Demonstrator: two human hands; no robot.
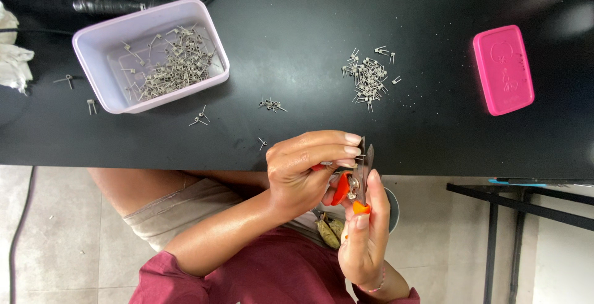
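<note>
My right hand (366, 236) grips small cutting pliers with orange handles (346, 191), their metal jaws (365, 155) pointing up over the near edge of the black table (297, 19). My left hand (309, 165) pinches a small metal wire piece against the jaws; the piece itself is mostly hidden by my fingertips. Both hands are held just in front of the table edge, above my lap.
A lilac plastic tub (151, 53) at the back left holds several small metal wire coils. A loose heap of the same coils (369, 76) lies at centre right, with a few strays (271, 104) between. A pink lid (503, 69) rests at the right.
</note>
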